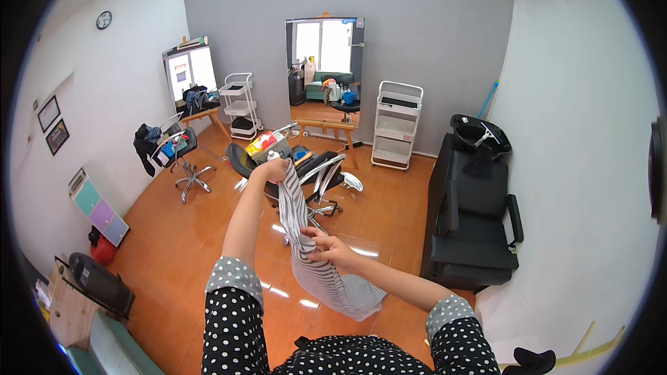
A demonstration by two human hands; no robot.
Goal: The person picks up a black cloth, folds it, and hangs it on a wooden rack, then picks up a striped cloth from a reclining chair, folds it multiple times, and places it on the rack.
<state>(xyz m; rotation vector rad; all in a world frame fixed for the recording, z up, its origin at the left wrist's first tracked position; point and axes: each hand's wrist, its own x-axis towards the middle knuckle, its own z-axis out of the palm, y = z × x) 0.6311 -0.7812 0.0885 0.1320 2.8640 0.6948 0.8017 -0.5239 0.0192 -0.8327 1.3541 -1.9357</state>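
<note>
A striped grey-and-white cloth (pixel 322 276) hangs in front of me above the tiled floor. My left hand (pixel 272 171) is raised at arm's length and grips its gathered upper end. Lower down, my right hand (pixel 331 247) pinches a fold at the cloth's right edge between thumb and fingers. Below that, the fabric spreads wider and swings out to the right. Just past my left hand stands a black salon chair (pixel 242 161) with chrome arms. On its seat are a grey bin (pixel 276 151) with a red-and-yellow packet (pixel 262 143) and a white bottle (pixel 273 155).
Against the grey wall are a mirror on a wooden easel (pixel 325 70) and a white trolley (pixel 397 125). To the right stands a black shampoo chair with a basin (pixel 471 208). A second loaded chair (pixel 185 148) is at left, with a green sofa (pixel 112 344) at lower left.
</note>
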